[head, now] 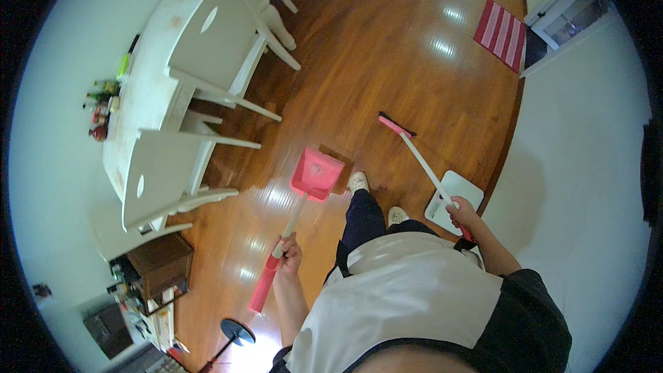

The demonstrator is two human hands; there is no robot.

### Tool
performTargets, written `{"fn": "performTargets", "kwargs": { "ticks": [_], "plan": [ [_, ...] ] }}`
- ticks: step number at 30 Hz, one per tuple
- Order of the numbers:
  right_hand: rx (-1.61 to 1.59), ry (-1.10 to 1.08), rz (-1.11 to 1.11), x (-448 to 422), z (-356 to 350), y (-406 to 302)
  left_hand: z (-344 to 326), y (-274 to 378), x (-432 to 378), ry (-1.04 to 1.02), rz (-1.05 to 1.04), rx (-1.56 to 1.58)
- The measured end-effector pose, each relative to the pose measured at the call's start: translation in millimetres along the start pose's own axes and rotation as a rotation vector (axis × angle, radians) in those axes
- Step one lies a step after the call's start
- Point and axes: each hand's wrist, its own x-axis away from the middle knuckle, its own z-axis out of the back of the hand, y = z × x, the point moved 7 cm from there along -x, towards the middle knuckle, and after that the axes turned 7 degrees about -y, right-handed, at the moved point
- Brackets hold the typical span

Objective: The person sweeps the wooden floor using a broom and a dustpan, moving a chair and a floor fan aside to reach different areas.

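Note:
My left hand [289, 255] grips the pale handle of a pink long-handled dustpan [322, 168], whose lower grip is red-pink. The pan is held out over the wooden floor, left of my feet, with some debris in it. In my right hand [462, 213] is the handle of a broom [396, 127] with a pink head and dark bristles. The broom head points away from me, at or just above the floor; contact cannot be told.
White chairs [217, 36] stand along a white dining table [147, 88] at the left. A white bathroom-type scale [469, 191] lies beside the right wall. A striped mat [500, 35] lies by a doorway. A round black base [238, 331] stands at the lower left.

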Motion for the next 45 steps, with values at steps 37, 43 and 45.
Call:
{"fn": "performTargets", "kwargs": {
  "ticks": [37,43,45],
  "plan": [
    [-0.235,0.303,0.136,-87.7,325.0,-68.5,-162.2,-299.7,-367.5,0.270,0.242,-0.266],
    [-0.121,0.282,0.063,-105.4,321.3,-100.9,-187.7,-303.8,-378.5,0.297,0.060,-0.430],
    [0.021,0.346,0.153,-133.0,331.3,-55.4,-184.1,-321.2,-398.6,0.249,0.171,-0.398]
  ]
}}
